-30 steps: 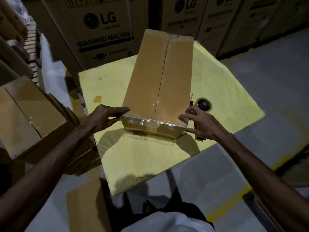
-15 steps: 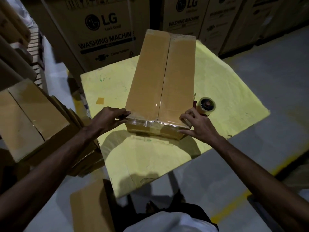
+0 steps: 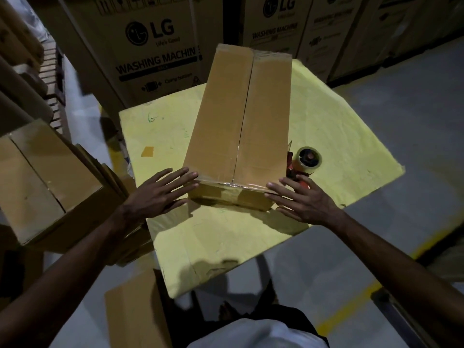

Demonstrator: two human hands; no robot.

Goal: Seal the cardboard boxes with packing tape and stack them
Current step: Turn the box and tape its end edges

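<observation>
A long brown cardboard box [image 3: 241,116] lies on the yellow table [image 3: 334,136], its flaps closed, with clear tape across the near and far edges. My left hand [image 3: 160,194] has straight fingers whose tips touch the box's near left corner. My right hand [image 3: 301,199] is spread flat at the near right corner, fingertips against the taped edge. A tape dispenser [image 3: 307,159] with a red handle and a roll of clear tape lies just right of the box, behind my right hand.
Sealed cardboard boxes [image 3: 42,182] are stacked to the left of the table. Large washing machine cartons [image 3: 150,46] stand behind it. A flat piece of cardboard [image 3: 133,315] lies on the grey floor below the table's near edge.
Both hands have uncurled from pressing the tape at the near edge and now lie with straight fingers at the box's near corners. The view has shifted slightly.
</observation>
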